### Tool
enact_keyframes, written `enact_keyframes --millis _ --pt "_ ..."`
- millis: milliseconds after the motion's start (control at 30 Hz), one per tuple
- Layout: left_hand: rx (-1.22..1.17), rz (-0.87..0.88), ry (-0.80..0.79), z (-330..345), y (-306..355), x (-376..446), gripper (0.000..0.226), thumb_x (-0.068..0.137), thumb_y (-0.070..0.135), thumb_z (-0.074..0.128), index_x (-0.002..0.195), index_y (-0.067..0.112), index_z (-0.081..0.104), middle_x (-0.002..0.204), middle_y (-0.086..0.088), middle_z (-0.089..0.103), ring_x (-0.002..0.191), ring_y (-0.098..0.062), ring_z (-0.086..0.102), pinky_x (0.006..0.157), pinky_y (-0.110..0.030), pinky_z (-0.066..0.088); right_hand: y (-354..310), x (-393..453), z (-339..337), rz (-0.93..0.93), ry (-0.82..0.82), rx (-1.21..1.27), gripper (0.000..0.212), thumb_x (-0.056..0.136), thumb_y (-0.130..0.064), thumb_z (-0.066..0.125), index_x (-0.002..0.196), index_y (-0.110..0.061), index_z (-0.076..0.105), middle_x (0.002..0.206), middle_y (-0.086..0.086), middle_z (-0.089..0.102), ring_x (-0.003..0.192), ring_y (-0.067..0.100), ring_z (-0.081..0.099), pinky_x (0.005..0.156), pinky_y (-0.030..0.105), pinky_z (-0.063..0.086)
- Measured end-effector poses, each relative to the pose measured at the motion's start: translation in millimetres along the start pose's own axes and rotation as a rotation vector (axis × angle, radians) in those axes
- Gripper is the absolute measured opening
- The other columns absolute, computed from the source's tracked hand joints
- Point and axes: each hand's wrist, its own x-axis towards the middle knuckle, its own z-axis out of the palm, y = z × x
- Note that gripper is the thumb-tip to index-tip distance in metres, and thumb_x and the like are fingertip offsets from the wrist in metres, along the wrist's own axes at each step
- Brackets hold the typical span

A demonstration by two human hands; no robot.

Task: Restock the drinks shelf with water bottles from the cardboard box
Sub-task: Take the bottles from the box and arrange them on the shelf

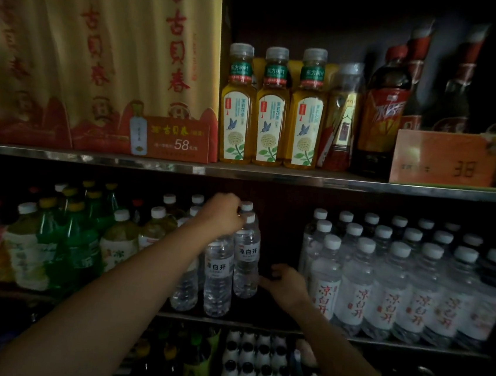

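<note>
On the middle shelf (pixel 256 325) stand small clear water bottles with white caps. My left hand (pixel 224 213) reaches in from the lower left and grips the top of one water bottle (pixel 218 272) in the front of a short row. Right beside it stands a second water bottle (pixel 247 258), its cap just right of my fingers. My right hand (pixel 285 285) is low in the dark gap to the right; one finger touches that second bottle's lower side and the other fingers are loosely curled. The cardboard box is out of view.
Several larger water bottles (pixel 390 282) with red lettering fill the shelf's right side. Green and yellow drink bottles (pixel 76 240) crowd the left. Above, tea bottles (pixel 272 107), gold gift boxes (pixel 101 56) and a price card (pixel 439 160). More bottles fill the shelf below.
</note>
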Motion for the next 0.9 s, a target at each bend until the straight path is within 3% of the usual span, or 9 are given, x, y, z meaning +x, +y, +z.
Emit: enact_keyframes --millis 67,167,367,467,600,733,900 --pt "-0.025 0.034 -0.018 -6.0 -4.1 -25.6 0.037 0.091 0.028 0.058 0.122 0.009 0.061 0.124 -0.012 0.061 0.114 -0.028 0.058 0.094 -0.036 0.049 -7.8 -20.7 -7.7 -0.022 0.034 -0.042 0.068 0.082 -0.043 0.071 0.136 -0.007 0.049 0.131 0.007 0.058 0.118 0.020 0.055 0.089 0.022 0.041" --pt "-0.044 0.070 -0.048 -13.3 -12.1 -67.7 0.024 0.091 0.027 0.057 0.107 0.011 0.063 0.109 -0.009 0.064 0.107 -0.029 0.060 0.082 -0.032 0.048 -18.9 -58.5 -15.8 -0.052 0.085 -0.106 0.063 0.084 -0.046 0.068 0.132 -0.008 0.054 0.127 0.006 0.061 0.114 0.018 0.057 0.086 0.021 0.042" --pt "-0.101 0.089 -0.123 -18.2 -25.4 -153.3 0.058 0.094 0.033 0.055 0.146 0.022 0.033 0.146 -0.006 0.043 0.124 -0.023 0.050 0.090 -0.025 0.041 -34.4 -146.1 -25.0 -0.109 0.200 -0.139 0.055 0.083 -0.048 0.068 0.124 -0.011 0.061 0.120 0.005 0.065 0.108 0.018 0.060 0.086 0.026 0.047" --pt "-0.169 0.101 -0.170 -16.9 -24.5 -200.5 0.062 0.095 0.035 0.053 0.149 0.027 0.025 0.152 -0.003 0.034 0.127 -0.022 0.048 0.089 -0.024 0.040 -34.4 -193.7 -29.0 -0.115 0.206 -0.135 0.051 0.083 -0.047 0.068 0.122 -0.016 0.062 0.119 0.003 0.065 0.108 0.019 0.060 0.082 0.023 0.045" --pt "-0.198 0.091 -0.243 -17.1 -12.9 -255.9 0.065 0.096 0.040 0.051 0.150 0.018 0.024 0.154 -0.003 0.031 0.137 -0.021 0.037 0.105 -0.029 0.034 -26.4 -250.8 -30.8 -0.073 0.189 -0.100 0.053 0.082 -0.048 0.069 0.124 -0.017 0.061 0.120 0.004 0.065 0.107 0.019 0.061 0.086 0.030 0.051" --pt "-0.216 0.076 -0.313 -16.2 -3.6 -290.8 0.067 0.095 0.043 0.051 0.150 0.015 0.025 0.153 -0.002 0.032 0.137 -0.020 0.037 0.103 -0.027 0.034 -19.5 -296.5 -36.1 -0.034 0.191 -0.146 0.050 0.083 -0.050 0.067 0.119 -0.015 0.062 0.102 0.005 0.068 0.089 0.019 0.064 0.068 0.026 0.050" --pt "-0.189 0.078 -0.361 -8.6 22.3 -336.8 0.069 0.094 0.042 0.052 0.150 0.013 0.024 0.153 -0.005 0.032 0.134 -0.022 0.040 0.106 -0.033 0.038 -2.4 -356.5 -51.0 0.014 0.199 -0.143 0.057 0.083 -0.048 0.068 0.127 -0.013 0.058 0.116 0.005 0.065 0.100 0.021 0.062 0.072 0.025 0.045"
